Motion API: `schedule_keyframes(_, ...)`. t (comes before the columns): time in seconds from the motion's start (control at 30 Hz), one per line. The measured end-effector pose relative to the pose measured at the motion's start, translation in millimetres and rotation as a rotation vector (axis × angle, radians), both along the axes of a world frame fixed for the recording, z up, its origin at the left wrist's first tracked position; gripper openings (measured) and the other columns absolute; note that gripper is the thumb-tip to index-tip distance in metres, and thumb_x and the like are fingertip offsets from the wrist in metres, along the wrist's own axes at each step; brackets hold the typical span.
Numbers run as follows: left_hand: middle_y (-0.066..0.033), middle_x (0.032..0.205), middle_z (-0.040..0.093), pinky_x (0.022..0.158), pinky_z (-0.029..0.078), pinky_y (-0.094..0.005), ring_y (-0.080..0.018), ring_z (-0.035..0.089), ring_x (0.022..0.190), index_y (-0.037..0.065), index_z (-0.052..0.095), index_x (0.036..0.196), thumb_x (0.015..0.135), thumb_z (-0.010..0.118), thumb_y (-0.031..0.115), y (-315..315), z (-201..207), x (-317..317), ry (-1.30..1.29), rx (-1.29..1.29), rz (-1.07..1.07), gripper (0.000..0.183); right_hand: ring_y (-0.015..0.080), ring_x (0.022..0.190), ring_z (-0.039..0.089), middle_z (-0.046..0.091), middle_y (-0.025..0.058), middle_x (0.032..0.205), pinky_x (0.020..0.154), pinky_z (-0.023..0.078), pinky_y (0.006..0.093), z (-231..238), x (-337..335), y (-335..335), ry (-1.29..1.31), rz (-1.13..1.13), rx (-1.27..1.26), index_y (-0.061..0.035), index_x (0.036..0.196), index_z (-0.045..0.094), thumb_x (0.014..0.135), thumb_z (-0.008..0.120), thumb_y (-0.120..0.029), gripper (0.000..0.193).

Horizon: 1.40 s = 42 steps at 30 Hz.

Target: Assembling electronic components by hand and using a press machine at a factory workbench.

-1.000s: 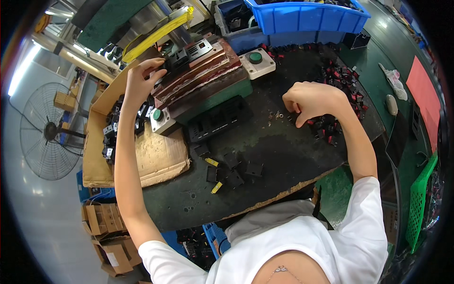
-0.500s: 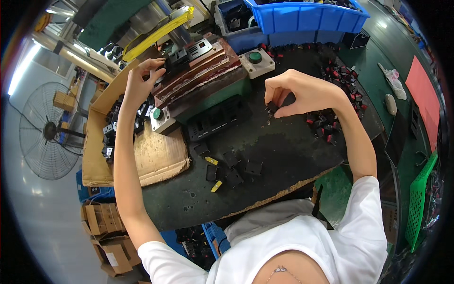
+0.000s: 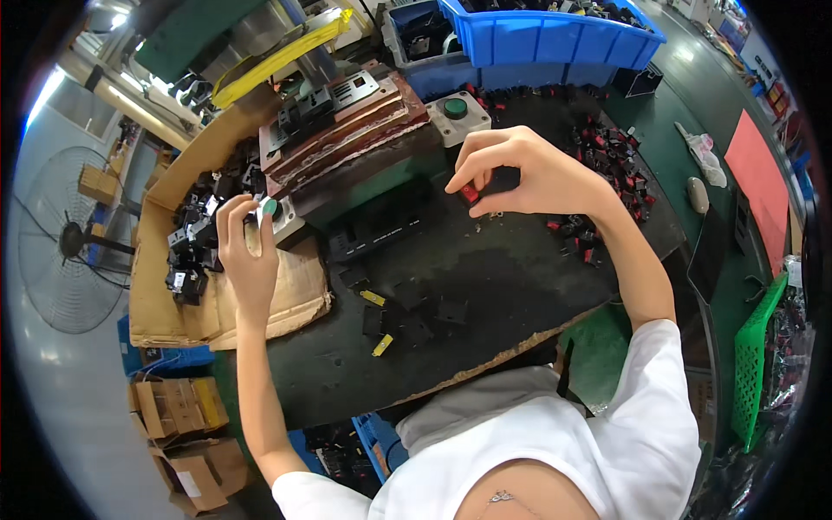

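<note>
- Far left: wire fan (image 3: 69, 238), faint and blurred toward the dark rim of the view.
- Next: open cardboard box (image 3: 149, 286) with black parts (image 3: 186, 238), too jumbled to count.
- Left hand (image 3: 249, 264) in front of the box, with fingers and thumb apart; fingertips over the left green button (image 3: 271, 208), partly covering it. Cannot tell whether touching.
- Behind, to the right: layered block (image 3: 347, 143), topped with a black moulding (image 3: 308, 113) and a pale metal plate (image 3: 355, 89).
- Before the block: long black panel (image 3: 373, 230), hard to outline against the dark surface (image 3: 511, 286).
- Nearer the torso: two yellow pieces (image 3: 373, 297) among small black parts (image 3: 451, 310), with edges nearly lost.
- Right hand (image 3: 533, 178) above the surface, clamped by thumb and fingertips on a red-and-black switch (image 3: 470, 193), mostly hidden; near the right green button (image 3: 455, 108).
- Above: blue bin (image 3: 555, 39), cut off by the upper edge.
- Right of the hand: loose switches (image 3: 607, 156), heaped, partly covered by the wrist.
</note>
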<state>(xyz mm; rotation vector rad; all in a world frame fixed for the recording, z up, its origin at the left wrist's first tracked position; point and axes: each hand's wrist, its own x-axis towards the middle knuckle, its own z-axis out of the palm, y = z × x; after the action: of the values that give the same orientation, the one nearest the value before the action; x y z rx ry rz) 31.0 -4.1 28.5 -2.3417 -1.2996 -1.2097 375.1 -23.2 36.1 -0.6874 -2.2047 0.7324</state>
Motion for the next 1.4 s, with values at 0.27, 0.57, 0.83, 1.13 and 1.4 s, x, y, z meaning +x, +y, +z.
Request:
schedule_keyframes(0.27, -0.016, 0.101, 0.055, 0.083, 0.042, -0.0383, -0.0345, 0.051, 0.098, 0.0, 0.049, 0.097, 0.08, 0.057, 0.004, -3, -26, -15, -0.042, -0.228, 0.011, 0.018, 0.0143, 0.073, 0.058, 0.059, 0.0048, 0.084, 0.071, 0.049, 0.0263, 1, -11, 0, -0.068, 0.014, -0.042, -0.0038, 0.099, 0.063, 0.067, 0.072, -0.002, 0.033)
schedule_keyframes(0.57, -0.0156, 0.102, 0.054, 0.086, 0.039, -0.0405, -0.0341, 0.049, 0.1, 0.002, 0.047, 0.101, 0.078, 0.058, 0.007, -7, -35, -20, 0.103, -0.082, 0.021, 0.026, 0.0072, 0.078, 0.056, 0.061, 0.0019, 0.085, 0.072, 0.047, 0.0226, 23, -30, 30, 0.046, -0.242, -0.104, -0.0008, 0.087, 0.057, 0.07, 0.071, 0.002, 0.022)
schedule_keyframes(0.83, -0.0178, 0.103, 0.052, 0.085, 0.04, -0.0407, -0.0352, 0.049, 0.098, 0.001, 0.044, 0.104, 0.076, 0.058, 0.006, -6, -36, -18, 0.074, -0.118, 0.0, 0.031, 0.0146, 0.08, 0.063, 0.063, 0.0067, 0.082, 0.075, 0.05, 0.0258, 39, -58, 96, -0.144, -0.387, 0.349, 0.0015, 0.084, 0.057, 0.07, 0.07, 0.0, 0.02)
schedule_keyframes(1.13, -0.0179, 0.101, 0.053, 0.082, 0.041, -0.0413, -0.0354, 0.049, 0.096, 0.0, 0.044, 0.103, 0.076, 0.057, 0.005, -5, -38, -18, 0.07, -0.069, -0.013, 0.031, 0.0198, 0.079, 0.064, 0.063, 0.01, 0.083, 0.072, 0.051, 0.0282, 37, -68, 118, -0.186, -0.374, 0.4, 0.0019, 0.082, 0.057, 0.068, 0.069, 0.002, 0.018)
schedule_keyframes(1.4, -0.0181, 0.1, 0.052, 0.082, 0.041, -0.0416, -0.0356, 0.049, 0.095, -0.001, 0.043, 0.105, 0.076, 0.057, 0.005, -5, -39, -18, 0.076, -0.084, -0.008, 0.032, 0.0199, 0.083, 0.064, 0.063, 0.0094, 0.087, 0.077, 0.05, 0.0285, 43, -77, 110, -0.177, -0.405, 0.401, 0.0011, 0.093, 0.057, 0.067, 0.068, 0.005, 0.028)
